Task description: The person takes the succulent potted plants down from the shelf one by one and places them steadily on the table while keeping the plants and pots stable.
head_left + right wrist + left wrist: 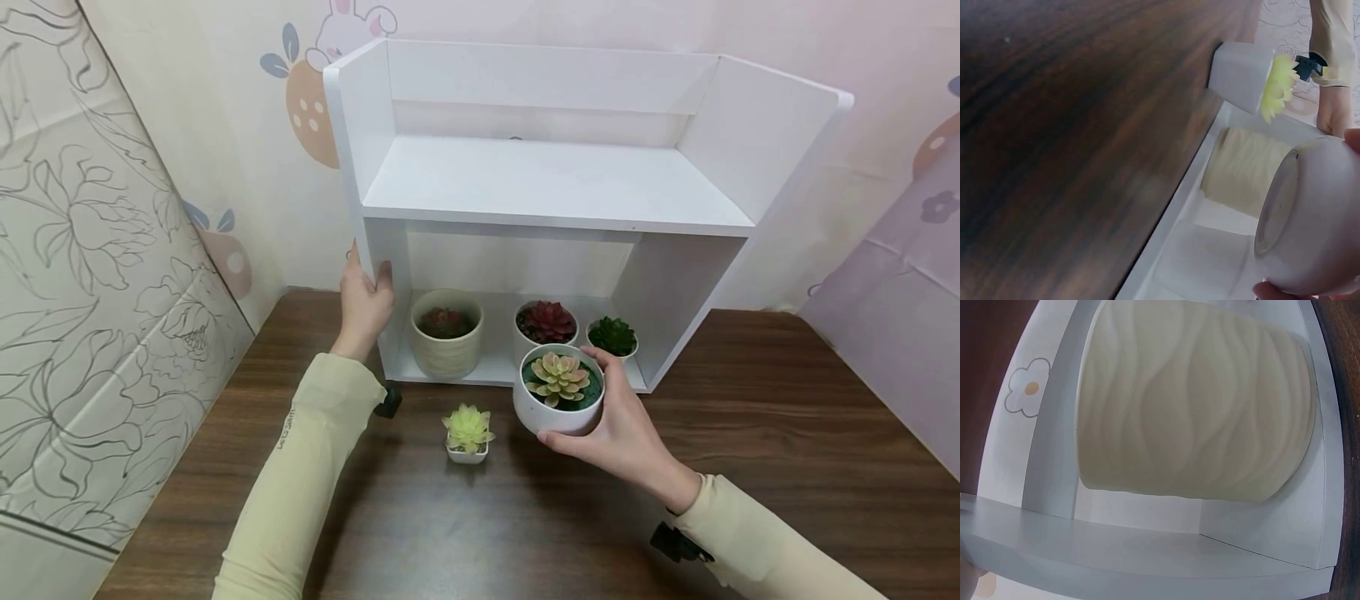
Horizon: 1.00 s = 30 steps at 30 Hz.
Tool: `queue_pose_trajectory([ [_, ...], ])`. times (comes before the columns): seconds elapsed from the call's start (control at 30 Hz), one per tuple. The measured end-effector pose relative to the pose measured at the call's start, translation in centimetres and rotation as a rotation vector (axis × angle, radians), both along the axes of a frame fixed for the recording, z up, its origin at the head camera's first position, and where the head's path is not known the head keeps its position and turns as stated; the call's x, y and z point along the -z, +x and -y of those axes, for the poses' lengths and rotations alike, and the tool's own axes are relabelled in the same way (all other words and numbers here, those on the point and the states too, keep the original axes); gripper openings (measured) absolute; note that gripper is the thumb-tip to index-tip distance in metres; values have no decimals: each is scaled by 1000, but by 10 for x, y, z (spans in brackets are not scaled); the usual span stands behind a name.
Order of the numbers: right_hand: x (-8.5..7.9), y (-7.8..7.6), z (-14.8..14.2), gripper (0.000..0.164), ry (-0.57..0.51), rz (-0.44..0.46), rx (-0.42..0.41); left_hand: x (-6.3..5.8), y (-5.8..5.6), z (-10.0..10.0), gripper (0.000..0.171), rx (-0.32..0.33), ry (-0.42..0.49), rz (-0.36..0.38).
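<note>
My right hand (628,433) grips a round white pot with a pink-tipped green succulent (558,380), thumb and fingers around its right side. The pot is up off the table before the shelf's front edge; its underside shows in the right wrist view. On the left, my left hand (363,308) holds the side panel of the white two-tier shelf (540,179), thumb on the inner face. Just inside that panel stands a large cream pot (447,354) with wavy ridges, which fills the left wrist view. A small square pot with a yellow-green succulent (468,428) sits on the table.
On the lower tier stand a white pot with a dark red succulent (547,322) and a smaller one with a dark green succulent (613,336). A patterned wall backs the brown wooden table (420,533), and a flower-line panel (97,250) borders its left side.
</note>
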State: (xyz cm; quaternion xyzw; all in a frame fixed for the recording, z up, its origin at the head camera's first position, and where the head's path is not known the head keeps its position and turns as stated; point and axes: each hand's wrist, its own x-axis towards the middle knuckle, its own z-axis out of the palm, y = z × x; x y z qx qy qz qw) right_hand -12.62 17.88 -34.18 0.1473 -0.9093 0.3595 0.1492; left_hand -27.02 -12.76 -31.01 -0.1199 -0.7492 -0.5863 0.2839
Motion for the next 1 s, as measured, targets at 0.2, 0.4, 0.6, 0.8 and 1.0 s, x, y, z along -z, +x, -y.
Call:
queue_pose_trajectory([
  [0.2, 9, -1, -2, 110, 23, 25, 1, 1, 0, 0, 44, -8, -11, 6],
  [0.4, 17, -1, -4, 106, 65, 66, -1, 1, -1, 0, 45, -12, -2, 5],
  [0.6, 23, -2, -6, 106, 107, 84, -20, 1, -1, 0, 45, -8, 1, 3],
  [0.8, 26, -2, -7, 105, 127, 116, -18, 2, -1, 0, 45, 0, -3, 8],
  [1.0, 28, -2, -8, 106, 152, 149, -8, 2, -1, 0, 45, -11, -4, 9],
])
